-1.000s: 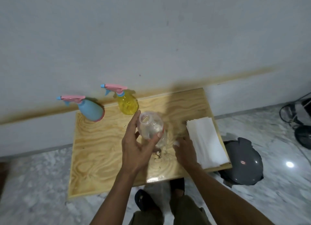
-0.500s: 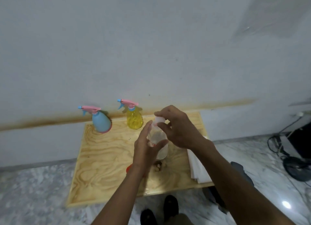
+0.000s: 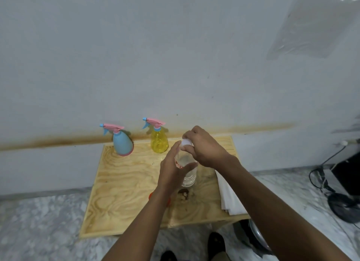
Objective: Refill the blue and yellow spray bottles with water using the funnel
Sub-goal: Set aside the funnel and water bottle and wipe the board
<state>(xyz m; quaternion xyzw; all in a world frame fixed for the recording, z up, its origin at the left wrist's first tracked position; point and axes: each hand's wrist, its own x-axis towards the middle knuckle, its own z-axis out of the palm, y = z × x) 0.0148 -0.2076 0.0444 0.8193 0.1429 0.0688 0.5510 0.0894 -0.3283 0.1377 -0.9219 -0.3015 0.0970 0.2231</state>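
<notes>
Your left hand (image 3: 171,173) grips the clear bottle (image 3: 188,173) mid-frame on the worktop (image 3: 120,192); your right hand (image 3: 204,147) pinches its white cap (image 3: 186,142)

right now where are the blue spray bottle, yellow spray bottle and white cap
blue spray bottle (image 3: 122,144), head view, on its body
yellow spray bottle (image 3: 159,141), head view, on its body
white cap (image 3: 186,142), head view, on its side

Pale grey-white wall (image 3: 175,56) fills the upper view, marked by a brown horizontal stain band (image 3: 58,140) just above table height. A low plywood table (image 3: 120,184) stands against it on grey-white marbled floor tiles (image 3: 39,221). Clear plastic sheeting (image 3: 311,26) hangs upper right; dark cables (image 3: 319,175) trail at right.
</notes>
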